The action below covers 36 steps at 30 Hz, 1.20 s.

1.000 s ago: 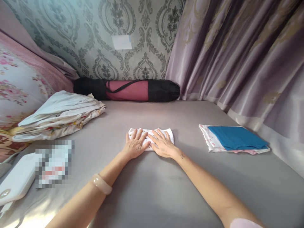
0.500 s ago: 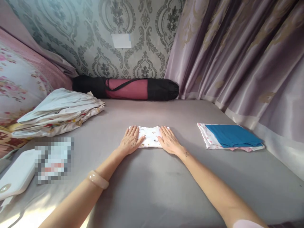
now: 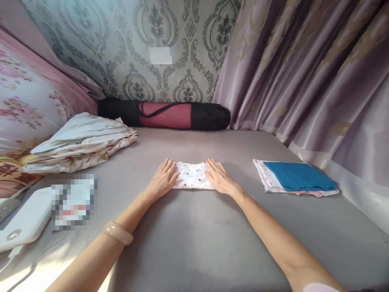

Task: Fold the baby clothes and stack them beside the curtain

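A small folded white cloth garment [image 3: 191,176] with a tiny scattered print lies flat on the grey bed sheet [image 3: 194,231]. At its left edge rests my left hand [image 3: 162,178], palm down, fingers extended and the thumb over the fabric. My right hand [image 3: 221,176] lies the same way along the right edge, its thumb on the cloth. Neither hand grips anything. Parts of the garment's two side edges are hidden under the hands.
To the right lies a stack of folded clothes with a blue piece [image 3: 300,176] on top. A heap of pale clothes [image 3: 82,142] is at left, near a white power bank [image 3: 28,219] with a cable and a blurred-out item [image 3: 74,202]. A black and maroon long bag [image 3: 165,114] lies along the wall.
Both hands have slid slightly outward, so more of the white garment shows between them. The view has shifted a little.
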Motion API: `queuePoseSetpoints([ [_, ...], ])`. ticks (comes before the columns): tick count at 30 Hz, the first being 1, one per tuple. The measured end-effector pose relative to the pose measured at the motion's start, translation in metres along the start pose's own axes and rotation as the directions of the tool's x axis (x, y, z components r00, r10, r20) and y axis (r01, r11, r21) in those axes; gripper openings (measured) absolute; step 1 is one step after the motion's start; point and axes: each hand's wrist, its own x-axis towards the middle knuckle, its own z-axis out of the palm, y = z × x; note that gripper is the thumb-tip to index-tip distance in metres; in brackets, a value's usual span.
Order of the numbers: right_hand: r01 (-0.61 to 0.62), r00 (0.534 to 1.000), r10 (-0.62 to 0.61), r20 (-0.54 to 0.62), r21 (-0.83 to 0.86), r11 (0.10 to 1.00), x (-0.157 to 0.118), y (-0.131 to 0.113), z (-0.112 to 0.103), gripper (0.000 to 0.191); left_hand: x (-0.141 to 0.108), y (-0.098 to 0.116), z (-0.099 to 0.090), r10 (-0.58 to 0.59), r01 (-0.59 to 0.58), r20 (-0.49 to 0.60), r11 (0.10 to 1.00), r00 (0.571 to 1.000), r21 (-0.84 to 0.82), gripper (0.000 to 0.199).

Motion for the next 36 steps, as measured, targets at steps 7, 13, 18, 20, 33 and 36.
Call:
queuePoseSetpoints([
  [7, 0.027, 0.999, -0.030, -0.031, -0.085, 0.996, -0.001, 0.009, 0.020, 0.069, -0.009, 0.002, -0.004, -0.051, 0.049, 0.091, 0.999, 0.995, 0.022, 0.069],
  [13, 0.031, 0.999, -0.030, 0.018, -0.088, 0.996, 0.001, 0.012, 0.015, 0.068, -0.009, 0.005, -0.007, -0.070, 0.071, 0.070, 0.997, 0.995, -0.016, 0.064],
  [18, -0.021, 1.000, 0.023, 0.019, -0.086, 0.996, 0.007, -0.014, 0.001, 0.065, -0.012, 0.003, -0.009, -0.084, 0.086, 0.025, 0.992, 0.996, -0.090, 0.060],
  [20, 0.044, 0.998, -0.048, -0.050, -0.084, 0.996, 0.011, -0.029, 0.003, 0.064, -0.013, 0.001, -0.009, -0.087, 0.085, -0.017, 0.990, 0.996, -0.109, 0.058],
  [33, 0.116, 0.992, -0.114, 0.056, -0.024, 0.993, 0.026, -0.043, 0.023, 0.062, -0.009, -0.003, -0.004, -0.173, 0.171, -0.003, 0.978, 0.985, -0.116, 0.050],
  [36, 0.107, 0.991, -0.106, 0.087, -0.004, 0.994, 0.031, -0.055, 0.012, 0.061, -0.009, -0.008, -0.001, -0.161, 0.153, -0.039, 0.974, 0.986, -0.166, 0.049],
])
